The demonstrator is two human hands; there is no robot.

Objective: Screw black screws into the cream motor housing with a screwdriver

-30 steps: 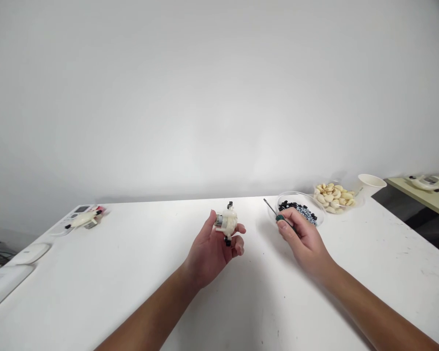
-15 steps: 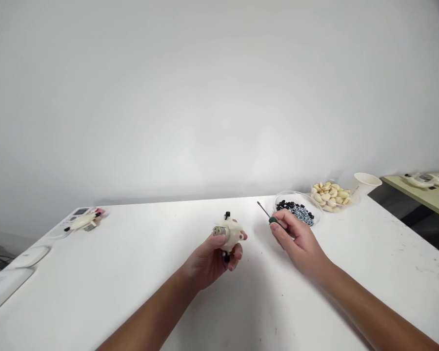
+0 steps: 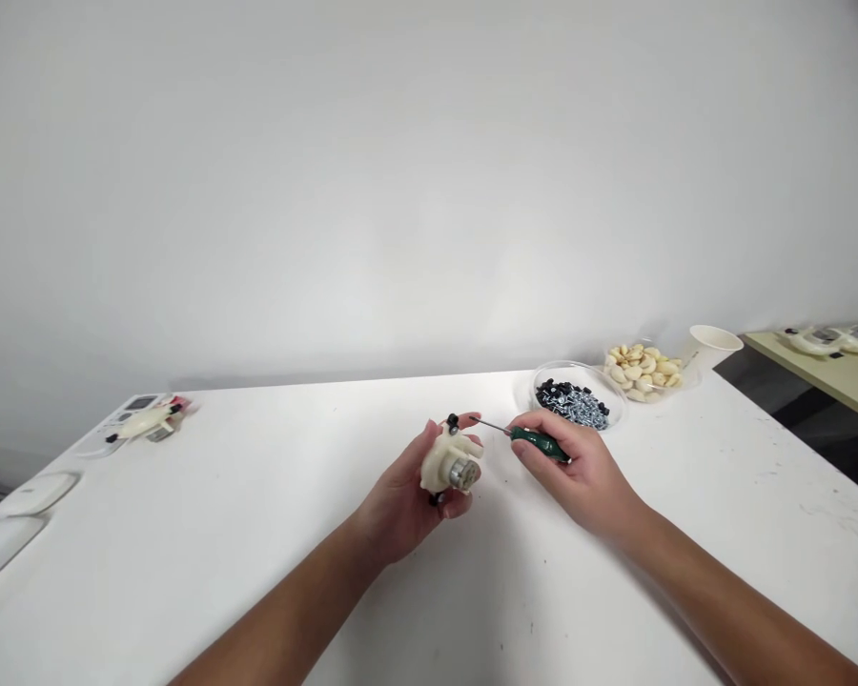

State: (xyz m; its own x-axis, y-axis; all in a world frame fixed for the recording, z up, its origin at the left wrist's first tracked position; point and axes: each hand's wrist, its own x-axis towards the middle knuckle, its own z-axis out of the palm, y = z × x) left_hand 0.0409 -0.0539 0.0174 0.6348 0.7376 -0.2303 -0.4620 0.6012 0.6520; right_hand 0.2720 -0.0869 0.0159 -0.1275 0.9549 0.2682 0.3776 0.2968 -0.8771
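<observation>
Here's the cream plastic housing with its silver cylindrical motor, gripped in my left hand above the white tabletop, motor end facing right and slightly towards me, thumb along the near side! My right hand curls round the green-handled metal screwdriver, shaft slanting up and left, tip just beside the housing's upper black fitting.

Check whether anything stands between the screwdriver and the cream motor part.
No loose object shows between the screwdriver in the right hand and the cream motor part in the left hand. One of the left fingers shows at the screwdriver's tip; whether it blocks the way, I cannot tell.
</observation>
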